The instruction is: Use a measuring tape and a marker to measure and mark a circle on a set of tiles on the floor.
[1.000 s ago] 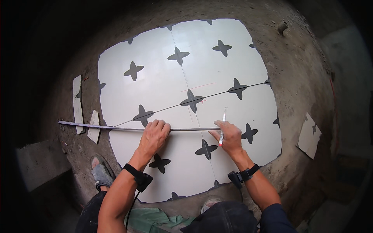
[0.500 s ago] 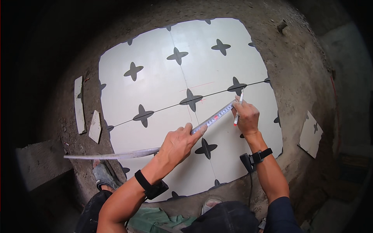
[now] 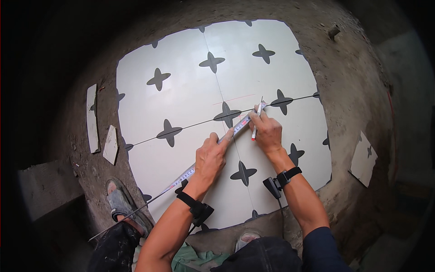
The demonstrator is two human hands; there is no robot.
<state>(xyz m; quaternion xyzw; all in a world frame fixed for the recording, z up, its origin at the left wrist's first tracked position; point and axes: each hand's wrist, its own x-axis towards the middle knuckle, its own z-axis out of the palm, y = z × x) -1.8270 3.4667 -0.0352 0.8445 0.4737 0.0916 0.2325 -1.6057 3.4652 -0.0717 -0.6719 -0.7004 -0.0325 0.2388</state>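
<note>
1. Holding a thin silver-white metal measuring tape [image 3: 239, 127] at a slant above the white tiles with dark grey four-petal motifs [image 3: 181, 106]; both hands on it.
2. Left hand [image 3: 211, 156]: fingers curled, thumb and forefinger pinching the tape just below the dark seam, near the central motif [image 3: 227, 114].
3. Right hand [image 3: 268, 132]: fingers drawn together on the tape near its upper-right end, also gripping a slim white pen with a red lower end [image 3: 254, 130]. Pen crosses the tape, dark tip up.
4. Can't tell from this angle whether the tape's end touches the tile.
5. Tape continues down-left under the left hand, past the tile edge, crossing in front of a grey sandal [image 3: 120, 202] as a thin dark line.
6. Thin red drawn line [image 3: 240, 98] just above the central motif.
7. Left of tiles, on rough brown-grey ground: long narrow white tile strip [image 3: 92, 127], small pointed white tile piece [image 3: 110, 146].
8. Right side: larger angular white tile piece [image 3: 362, 161].
9. Black strap with boxy device on each wrist.
</note>
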